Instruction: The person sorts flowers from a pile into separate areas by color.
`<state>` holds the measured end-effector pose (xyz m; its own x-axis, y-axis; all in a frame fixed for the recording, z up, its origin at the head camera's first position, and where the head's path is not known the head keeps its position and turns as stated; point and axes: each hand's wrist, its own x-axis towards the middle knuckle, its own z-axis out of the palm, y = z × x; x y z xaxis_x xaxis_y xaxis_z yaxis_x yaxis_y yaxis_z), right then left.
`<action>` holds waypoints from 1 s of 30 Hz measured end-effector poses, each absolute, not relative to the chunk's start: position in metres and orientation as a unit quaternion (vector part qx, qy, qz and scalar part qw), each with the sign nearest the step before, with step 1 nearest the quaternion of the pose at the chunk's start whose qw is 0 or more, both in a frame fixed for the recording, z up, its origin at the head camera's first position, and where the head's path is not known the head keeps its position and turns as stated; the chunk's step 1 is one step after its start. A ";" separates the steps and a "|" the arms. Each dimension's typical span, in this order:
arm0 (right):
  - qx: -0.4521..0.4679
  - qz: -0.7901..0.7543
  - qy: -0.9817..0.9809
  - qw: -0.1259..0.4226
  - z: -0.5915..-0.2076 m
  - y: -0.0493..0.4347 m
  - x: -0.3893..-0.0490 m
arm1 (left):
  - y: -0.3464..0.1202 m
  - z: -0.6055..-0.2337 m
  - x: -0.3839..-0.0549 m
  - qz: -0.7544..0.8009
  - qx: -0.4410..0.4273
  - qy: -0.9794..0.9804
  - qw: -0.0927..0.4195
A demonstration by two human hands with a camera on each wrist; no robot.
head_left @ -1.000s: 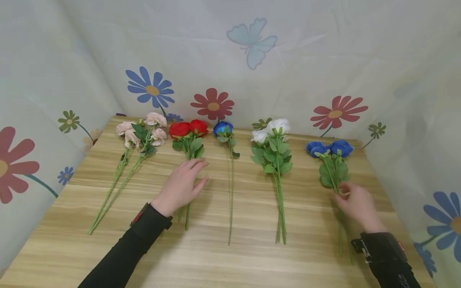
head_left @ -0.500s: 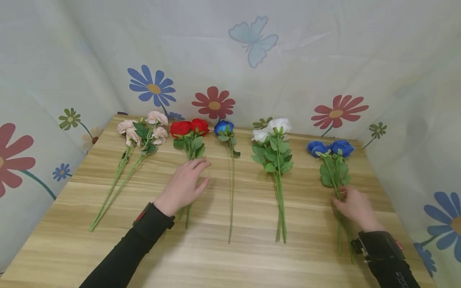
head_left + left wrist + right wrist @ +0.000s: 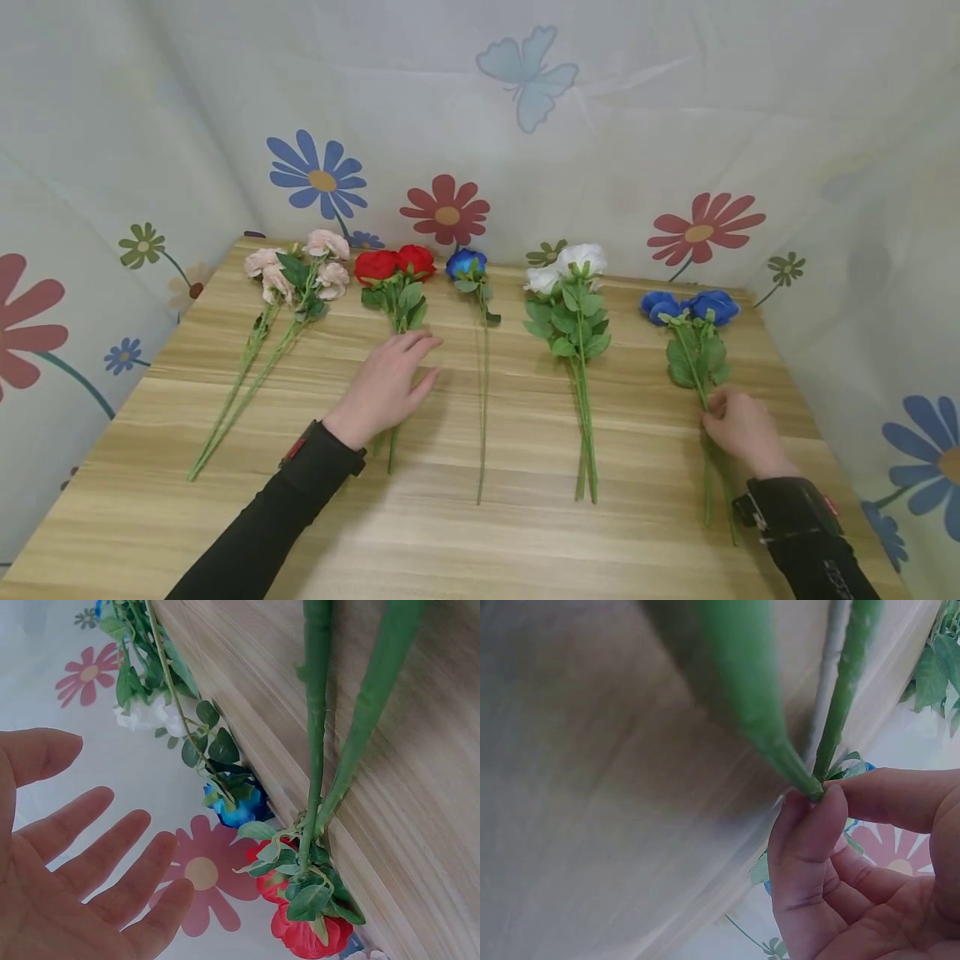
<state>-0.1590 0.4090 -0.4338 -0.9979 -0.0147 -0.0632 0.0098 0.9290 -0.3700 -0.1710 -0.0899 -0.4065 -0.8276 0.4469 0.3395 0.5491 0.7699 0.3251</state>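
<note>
My right hand (image 3: 742, 425) pinches the green stems of the dark blue artificial roses (image 3: 712, 307) at the table's right side. Up close in the right wrist view, thumb and fingertips meet on the stems (image 3: 814, 780). Over the stems of the red artificial roses (image 3: 377, 267) is my left hand (image 3: 386, 383), its fingers spread and holding nothing. The left wrist view shows its open palm (image 3: 82, 915) beside two red-rose stems (image 3: 316, 712). To its right a single bright blue rose (image 3: 467, 265) lies on the wooden table (image 3: 525, 550).
White roses (image 3: 581, 260) with leafy stems lie between the single blue rose and the dark blue ones. Pale pink flowers (image 3: 327, 244) on two long stems lie at the far left. A flower-printed cloth (image 3: 615, 167) hangs behind the table and along both sides.
My right thumb and fingers have shifted slightly and now pinch the dark blue roses' stems more closely. The left hand stays over the red roses' stems. The flowers lie as before.
</note>
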 end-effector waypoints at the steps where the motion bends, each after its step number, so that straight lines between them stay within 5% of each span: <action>1: -0.001 -0.188 0.982 0.034 -0.433 0.409 -0.159 | -0.090 -0.407 -0.171 -0.209 -0.267 -0.933 0.122; 30: 0.000 -0.216 0.976 -0.006 -0.431 0.411 -0.152 | -0.086 -0.412 -0.171 -0.217 -0.270 -0.929 0.127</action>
